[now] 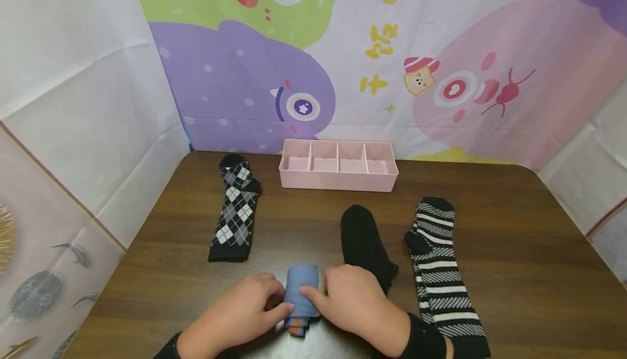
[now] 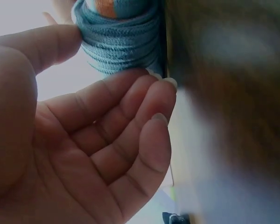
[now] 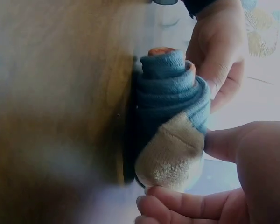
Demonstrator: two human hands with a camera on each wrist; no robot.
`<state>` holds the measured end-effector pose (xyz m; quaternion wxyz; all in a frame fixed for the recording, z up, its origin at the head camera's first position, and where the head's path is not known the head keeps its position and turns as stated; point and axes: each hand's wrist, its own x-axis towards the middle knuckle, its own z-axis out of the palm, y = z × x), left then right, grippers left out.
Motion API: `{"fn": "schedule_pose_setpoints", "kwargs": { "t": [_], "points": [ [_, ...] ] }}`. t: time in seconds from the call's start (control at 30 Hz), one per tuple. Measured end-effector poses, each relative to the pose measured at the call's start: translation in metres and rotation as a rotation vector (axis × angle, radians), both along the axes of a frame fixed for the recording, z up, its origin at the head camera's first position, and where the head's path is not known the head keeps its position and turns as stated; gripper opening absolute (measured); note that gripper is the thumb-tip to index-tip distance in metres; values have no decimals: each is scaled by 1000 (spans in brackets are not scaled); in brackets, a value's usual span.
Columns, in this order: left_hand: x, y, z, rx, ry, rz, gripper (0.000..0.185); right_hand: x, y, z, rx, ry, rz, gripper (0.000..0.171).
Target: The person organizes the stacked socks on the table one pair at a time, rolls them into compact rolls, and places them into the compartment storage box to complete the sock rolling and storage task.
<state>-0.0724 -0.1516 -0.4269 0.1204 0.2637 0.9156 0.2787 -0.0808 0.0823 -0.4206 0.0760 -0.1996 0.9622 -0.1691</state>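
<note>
Hands: left hand (image 1: 242, 315) and right hand (image 1: 350, 302) both pinch the rolled blue sock (image 1: 302, 293); soft, light, springy, probably best squeezed round its middle.

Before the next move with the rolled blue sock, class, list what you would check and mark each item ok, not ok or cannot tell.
1. Rolled blue sock with orange trim held on both sides by left hand and right hand: ok.
2. Roll wound tight, cream end showing: ok.
3. Pink plastic four-compartment tray empty: ok.
4. Path to tray free of the plain black sock: cannot tell.
5. Black-and-white striped sock and black argyle sock lie flat, unrolled: ok.
</note>
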Motion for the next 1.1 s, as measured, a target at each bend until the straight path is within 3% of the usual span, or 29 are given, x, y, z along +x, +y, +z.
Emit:
{"fn": "schedule_pose_setpoints", "kwargs": {
  "t": [0.2,0.47,0.73,1.1],
  "points": [
    [2,8,-2,12,-25,19,34,-1,2,-3,-112,-54,19,52],
    [5,17,-2,15,-118,-44,34,-11,3,-5,-211,-184,-15,52],
    [7,16,-4,12,-115,-36,39,-22,-3,-3,-186,-324,-24,48],
    [5,10,3,44,-110,-55,27,-27,-5,-7,-175,-362,-30,40]
  ]
}}
